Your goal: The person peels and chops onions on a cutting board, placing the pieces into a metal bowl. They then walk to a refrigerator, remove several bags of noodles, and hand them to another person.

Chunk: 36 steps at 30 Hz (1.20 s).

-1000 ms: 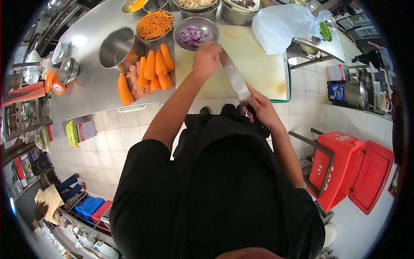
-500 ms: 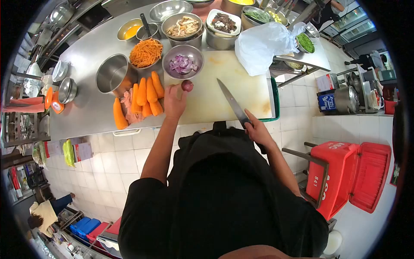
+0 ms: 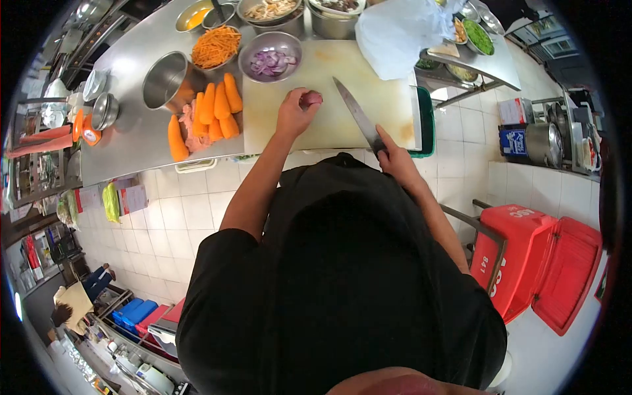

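Reference: 12 o'clock is the top of the view. The knife [image 3: 355, 108] is over the right half of the chopping board [image 3: 342, 135], its long axis running from 5 o'clock at the handle to 11 o'clock at the tip. The right hand [image 3: 397, 162] has its grip clamped on the handle. The left hand [image 3: 295, 113] has its grip clamped on a red onion [image 3: 311, 99], at 9 o'clock from the blade. The bowl [image 3: 280, 41] of cut onion sits at 11 o'clock from that hand; the carrots [image 3: 209, 102] lie on the tabletop [image 3: 118, 148] at 9 o'clock.

The right hand covers most of the handle. The left fingers hide part of the onion; its axis cannot be determined. The plastic bag [image 3: 395, 39] covers the board's 1 o'clock corner. The view's top edge cuts off the metal pot [image 3: 332, 25].
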Available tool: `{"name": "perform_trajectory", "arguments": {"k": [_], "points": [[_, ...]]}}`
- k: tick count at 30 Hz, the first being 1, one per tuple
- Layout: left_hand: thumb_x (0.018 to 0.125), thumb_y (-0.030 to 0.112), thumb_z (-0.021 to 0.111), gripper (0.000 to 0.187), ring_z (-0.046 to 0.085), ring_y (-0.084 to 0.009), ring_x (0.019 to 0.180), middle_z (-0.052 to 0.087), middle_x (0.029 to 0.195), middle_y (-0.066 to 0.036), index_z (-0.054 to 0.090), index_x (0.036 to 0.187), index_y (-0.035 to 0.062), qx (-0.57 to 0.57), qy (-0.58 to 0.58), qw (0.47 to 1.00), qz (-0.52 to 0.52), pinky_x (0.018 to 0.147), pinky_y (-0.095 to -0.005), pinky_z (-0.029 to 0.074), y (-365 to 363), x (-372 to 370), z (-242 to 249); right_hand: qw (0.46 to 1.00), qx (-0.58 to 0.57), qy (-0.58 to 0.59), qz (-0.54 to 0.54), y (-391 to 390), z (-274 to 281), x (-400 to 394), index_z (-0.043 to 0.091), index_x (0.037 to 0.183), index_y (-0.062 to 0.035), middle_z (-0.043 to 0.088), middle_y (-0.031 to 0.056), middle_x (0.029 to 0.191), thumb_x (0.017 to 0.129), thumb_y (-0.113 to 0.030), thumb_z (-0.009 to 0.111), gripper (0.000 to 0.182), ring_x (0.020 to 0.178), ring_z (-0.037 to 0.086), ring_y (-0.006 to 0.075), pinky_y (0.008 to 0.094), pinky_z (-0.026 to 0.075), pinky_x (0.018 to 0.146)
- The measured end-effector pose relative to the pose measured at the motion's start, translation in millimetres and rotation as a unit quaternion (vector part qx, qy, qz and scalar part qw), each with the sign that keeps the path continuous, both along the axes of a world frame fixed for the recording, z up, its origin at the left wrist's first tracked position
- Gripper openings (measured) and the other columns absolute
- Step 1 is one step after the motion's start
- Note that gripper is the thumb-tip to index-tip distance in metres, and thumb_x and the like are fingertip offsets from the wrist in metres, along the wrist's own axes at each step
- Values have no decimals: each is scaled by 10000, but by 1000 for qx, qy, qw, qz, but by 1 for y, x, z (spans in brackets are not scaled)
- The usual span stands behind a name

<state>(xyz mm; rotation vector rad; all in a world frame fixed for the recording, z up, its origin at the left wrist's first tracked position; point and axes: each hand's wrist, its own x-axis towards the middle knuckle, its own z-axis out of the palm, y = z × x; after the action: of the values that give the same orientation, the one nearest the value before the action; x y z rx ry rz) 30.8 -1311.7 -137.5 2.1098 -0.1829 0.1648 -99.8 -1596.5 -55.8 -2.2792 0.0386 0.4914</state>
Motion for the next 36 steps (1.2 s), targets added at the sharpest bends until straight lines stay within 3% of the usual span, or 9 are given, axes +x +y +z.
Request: {"name": "perform_trajectory", "arguments": {"k": [3, 12, 21, 24, 30, 32, 36], "points": [[765, 192, 803, 448, 666, -276, 884, 645, 1015, -146, 615, 1142, 41, -12, 6, 1000, -2, 791, -366, 559, -20, -2, -3, 995, -74, -59, 37, -3, 16, 2, 242, 1559, -269, 648, 306, 797, 885, -79, 514, 751, 763, 633, 483, 568, 485, 737], [757, 186, 806, 366, 651, -249, 827, 629, 943, -109, 665, 1081, 86, 17, 14, 1000, 1, 743, -370, 549, -48, -9, 22, 976, -185, -40, 108, 1, 28, 12, 257, 1556, -327, 661, 238, 809, 841, -55, 541, 816, 753, 666, 416, 529, 513, 701], [751, 146, 804, 276, 639, -263, 806, 651, 862, -95, 658, 973, 73, 46, -12, 999, 1, 736, -375, 545, -61, -10, 31, 967, -220, -27, 128, 4, 42, 9, 242, 1552, -375, 644, 217, 805, 841, -62, 562, 840, 732, 668, 406, 518, 531, 682], [758, 122, 801, 268, 651, -254, 824, 667, 892, -102, 656, 974, 59, 48, -38, 998, -11, 749, -364, 552, -62, -1, 21, 968, -207, -61, 127, 6, 42, 12, 253, 1561, -322, 616, 207, 733, 824, -40, 542, 840, 716, 645, 408, 508, 519, 682], [748, 126, 793, 255, 643, -281, 772, 639, 836, -118, 636, 934, 49, 26, -28, 999, -4, 715, -382, 544, -60, 1, 15, 969, -183, -88, 142, 17, 44, 34, 292, 1536, -221, 647, 221, 811, 849, -47, 540, 751, 767, 666, 405, 527, 523, 716], [751, 119, 788, 261, 647, -278, 767, 636, 837, -120, 638, 952, 45, 65, -36, 997, -1, 708, -376, 547, -58, -1, 23, 975, -167, -53, 134, 24, 32, 44, 302, 1533, -239, 661, 239, 843, 860, -52, 531, 735, 807, 671, 416, 534, 523, 735], [775, 133, 781, 308, 665, -273, 801, 648, 895, -135, 634, 1027, 36, 21, 1, 1000, -8, 731, -365, 550, -54, -4, 18, 988, -133, 6, 78, 32, 11, 58, 337, 1519, -273, 682, 271, 941, 871, -64, 517, 704, 888, 671, 440, 535, 522, 787]]}}
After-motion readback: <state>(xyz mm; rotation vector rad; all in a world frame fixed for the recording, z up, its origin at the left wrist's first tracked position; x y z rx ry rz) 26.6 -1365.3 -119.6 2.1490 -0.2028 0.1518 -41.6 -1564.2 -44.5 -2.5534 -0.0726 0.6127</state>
